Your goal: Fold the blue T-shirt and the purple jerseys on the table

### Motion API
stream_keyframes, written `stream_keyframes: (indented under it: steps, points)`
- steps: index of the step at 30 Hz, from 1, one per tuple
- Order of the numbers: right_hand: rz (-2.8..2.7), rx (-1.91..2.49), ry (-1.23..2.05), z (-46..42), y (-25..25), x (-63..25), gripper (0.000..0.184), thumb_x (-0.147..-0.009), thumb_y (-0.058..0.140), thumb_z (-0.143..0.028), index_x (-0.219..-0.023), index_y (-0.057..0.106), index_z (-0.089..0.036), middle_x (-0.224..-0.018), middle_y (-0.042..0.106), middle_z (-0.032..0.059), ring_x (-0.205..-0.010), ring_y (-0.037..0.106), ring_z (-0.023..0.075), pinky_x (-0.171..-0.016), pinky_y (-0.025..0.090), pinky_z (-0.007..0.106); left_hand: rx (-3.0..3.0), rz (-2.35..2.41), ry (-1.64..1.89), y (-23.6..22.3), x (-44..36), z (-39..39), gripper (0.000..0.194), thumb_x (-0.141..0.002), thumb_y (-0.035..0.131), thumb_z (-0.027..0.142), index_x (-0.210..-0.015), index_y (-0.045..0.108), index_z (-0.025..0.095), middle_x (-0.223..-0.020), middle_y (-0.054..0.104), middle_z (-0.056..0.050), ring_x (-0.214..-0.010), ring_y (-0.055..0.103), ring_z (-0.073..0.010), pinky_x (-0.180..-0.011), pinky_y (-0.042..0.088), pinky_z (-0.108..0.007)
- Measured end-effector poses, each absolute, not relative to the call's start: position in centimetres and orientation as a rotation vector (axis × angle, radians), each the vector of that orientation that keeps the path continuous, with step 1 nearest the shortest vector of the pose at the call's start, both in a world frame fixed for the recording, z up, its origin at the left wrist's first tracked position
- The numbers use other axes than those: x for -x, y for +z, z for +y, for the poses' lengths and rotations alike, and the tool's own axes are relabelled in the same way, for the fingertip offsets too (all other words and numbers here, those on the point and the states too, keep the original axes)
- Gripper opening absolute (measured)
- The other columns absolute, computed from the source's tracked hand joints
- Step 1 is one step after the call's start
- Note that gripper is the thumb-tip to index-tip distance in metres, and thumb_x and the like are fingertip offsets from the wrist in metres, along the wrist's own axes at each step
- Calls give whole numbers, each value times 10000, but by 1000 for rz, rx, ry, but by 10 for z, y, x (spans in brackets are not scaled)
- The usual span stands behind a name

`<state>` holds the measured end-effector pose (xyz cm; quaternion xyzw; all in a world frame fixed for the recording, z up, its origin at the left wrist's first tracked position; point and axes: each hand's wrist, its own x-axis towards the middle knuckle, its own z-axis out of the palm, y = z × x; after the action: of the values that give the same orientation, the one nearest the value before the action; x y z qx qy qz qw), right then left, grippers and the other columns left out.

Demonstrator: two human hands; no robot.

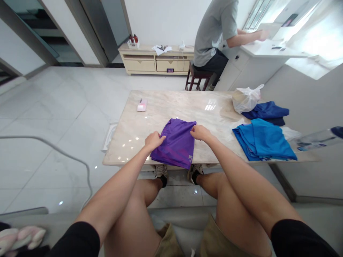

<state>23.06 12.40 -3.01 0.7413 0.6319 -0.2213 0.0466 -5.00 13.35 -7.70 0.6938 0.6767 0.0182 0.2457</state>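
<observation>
A folded purple garment [175, 144] lies on the marble table [187, 107], near its front edge. My left hand [154, 141] grips its left edge, and my right hand [200, 132] pinches its upper right corner. To the right are a folded bright blue garment [264, 141] and a darker navy garment [268, 112]. Neither hand touches them. A white plastic bag [246, 99] sits at the table's far right, and a small pink box [142, 105] lies at the far left.
A seated person [214, 35] works at a white counter [268, 50] beyond the table, on a dark wooden stool [199, 76]. A low cream drawer unit [155, 62] stands against the back wall. A grey cable [53, 148] crosses the tiled floor on the left.
</observation>
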Motion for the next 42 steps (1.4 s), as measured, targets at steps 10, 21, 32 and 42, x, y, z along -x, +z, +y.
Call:
stream_keyframes:
  steps: [10, 21, 32, 42]
  points:
    - [1788, -1905, -881, 126, -33, -213, 329, -1072, 610, -374, -1059, 771, -88, -757, 789, 135, -814, 819, 269, -810, 651, 358, -2048, 1695, 227, -91, -20, 141, 431, -1050, 595, 398, -1454, 714, 308, -1684, 488, -131, -1531, 457, -364, -1255, 403, -516]
    - [1794, -1974, -1045, 112, -48, -248, 236, -1057, 656, -316, -1205, 712, -142, -937, 827, 140, -743, 798, 230, -642, 633, 299, -2335, 1626, 170, -103, -24, 141, 563, -1113, 440, 359, -1648, 510, 197, -1752, 407, -161, -1450, 560, -367, -1219, 464, -534]
    - [1835, -1882, -1021, 106, -47, -260, 410, -1069, 612, -361, -1334, 725, -69, -928, 830, 183, -859, 813, 309, -757, 634, 378, -2330, 1762, 223, -56, 9, 147, 507, -1074, 525, 383, -1526, 592, 164, -1696, 435, -189, -1353, 675, -332, -1169, 536, -432]
    - [1984, -2180, -836, 124, -68, -234, 355, -1052, 638, -362, -1221, 791, -90, -1330, 774, 243, -1294, 725, 338, -1042, 563, 343, -1726, 2037, -61, -71, 70, 152, 411, -961, 725, 508, -1109, 757, 126, -1008, 821, -203, -1092, 793, -366, -883, 582, -350]
